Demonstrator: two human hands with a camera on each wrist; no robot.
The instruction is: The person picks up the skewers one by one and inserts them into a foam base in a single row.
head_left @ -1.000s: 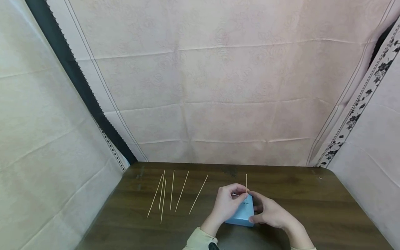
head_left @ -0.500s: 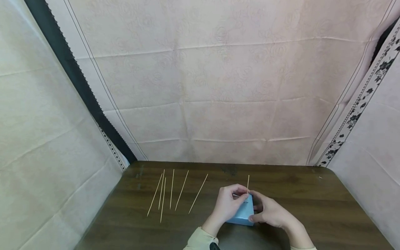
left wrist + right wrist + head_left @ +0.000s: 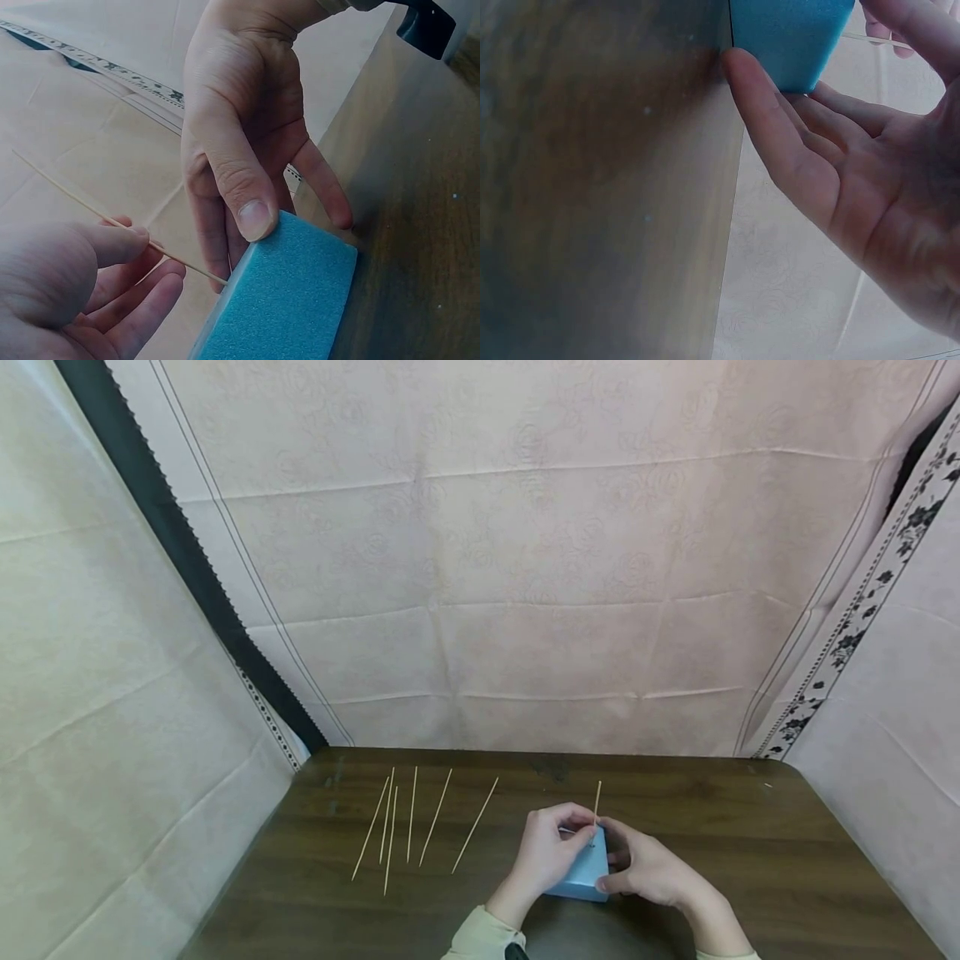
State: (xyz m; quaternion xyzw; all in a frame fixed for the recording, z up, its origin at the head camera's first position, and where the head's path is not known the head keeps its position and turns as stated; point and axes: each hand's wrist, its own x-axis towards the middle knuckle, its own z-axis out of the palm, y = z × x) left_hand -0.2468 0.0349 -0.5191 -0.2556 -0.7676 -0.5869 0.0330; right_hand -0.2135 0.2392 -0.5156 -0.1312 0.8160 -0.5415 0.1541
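A light blue foam block (image 3: 581,883) lies on the brown table, its top partly covered by my left hand (image 3: 543,852). Between left thumb and fingers I pinch a thin wooden stick (image 3: 597,797), whose lower end meets the block's top; in the left wrist view the stick (image 3: 67,193) slants down to the foam. From the right side my right hand (image 3: 652,870) grips the block, thumb at the near corner and fingers around the far side. Seen from the right wrist, the fingers reach along the block's end face (image 3: 787,41), close to the tabletop.
Several loose wooden sticks (image 3: 412,814) lie spread out on the table (image 3: 300,902) to the left of my hands. Behind the table hangs a pale cloth (image 3: 525,568), with more cloth (image 3: 112,735) along both sides.
The upper end of the upright stick has shifted slightly to the right, so it leans a little more. Both hands stay almost in place on the stick and block.
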